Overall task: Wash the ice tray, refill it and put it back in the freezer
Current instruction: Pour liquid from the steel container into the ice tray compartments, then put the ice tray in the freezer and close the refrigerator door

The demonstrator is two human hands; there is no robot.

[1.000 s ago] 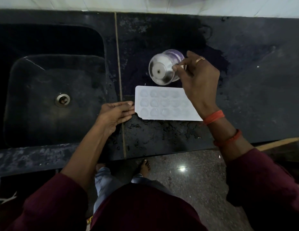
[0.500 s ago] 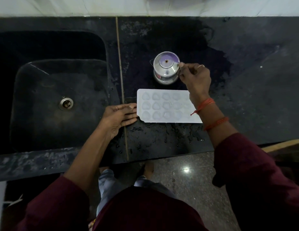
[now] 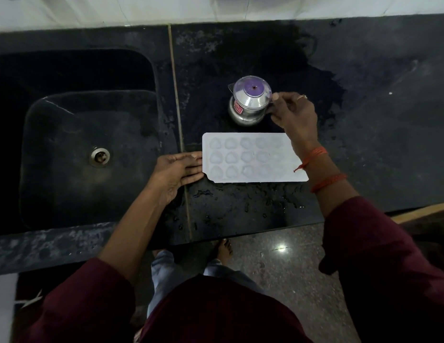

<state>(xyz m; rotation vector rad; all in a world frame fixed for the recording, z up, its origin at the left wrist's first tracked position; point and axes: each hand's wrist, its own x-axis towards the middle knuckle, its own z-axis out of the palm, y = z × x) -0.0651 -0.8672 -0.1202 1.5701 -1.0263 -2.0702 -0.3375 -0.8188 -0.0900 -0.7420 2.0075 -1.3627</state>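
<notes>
1. The white ice tray (image 3: 253, 157) lies flat on the black stone tabletop (image 3: 377, 132). Its long side runs parallel to the front edge, and a wet strip of stone lies between the two.
2. My left grip (image 3: 177, 170) lies flat with fingers straight and together. The fingertips touch the tray's left short edge, over the seam beside the sink (image 3: 67, 194).
3. My right grip (image 3: 294, 115) is curled round the handle of the steel jug (image 3: 249, 102). The jug stands upright just behind the tray and apart from it, with a clear lid with a purple centre. My wrist crosses the tray's right end.
4. To the right of jug and tray the tabletop stretches far. Behind the jug a dark wet patch reaches toward the white wall (image 3: 141, 8).
5. The sink drops away at my left, its drain (image 3: 99, 157) in the floor of the basin.
6. Water drops (image 3: 240, 204) speckle the stone in front of the tray. The tray has three rows of hollows, but I cannot tell what they hold.
7. Below the front edge lies a polished speckled floor (image 3: 278, 268), with my bare foot (image 3: 222, 248) on it.
</notes>
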